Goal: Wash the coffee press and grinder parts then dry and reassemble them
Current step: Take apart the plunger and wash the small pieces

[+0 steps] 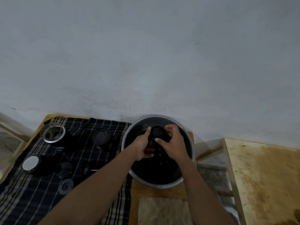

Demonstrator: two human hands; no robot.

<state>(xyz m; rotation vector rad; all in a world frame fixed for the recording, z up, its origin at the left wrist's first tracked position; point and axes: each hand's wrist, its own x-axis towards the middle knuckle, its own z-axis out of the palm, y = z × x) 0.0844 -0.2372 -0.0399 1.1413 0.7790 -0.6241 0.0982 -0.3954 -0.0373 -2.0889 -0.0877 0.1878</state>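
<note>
Wooden table (146, 192) nearest me, then over the water bowl (159, 185) I have my left hand (142, 146) and right hand (174, 143) curled round a black cup-shaped part (156, 131), one on each side, with its mouth facing me.

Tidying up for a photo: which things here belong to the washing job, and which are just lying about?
Job: black part, gripped by left hand and right hand over the basin; glass jar, lid and black discs on the striped cloth.
Lying about: stained side table; pale mat (perhaps for drying).
</note>
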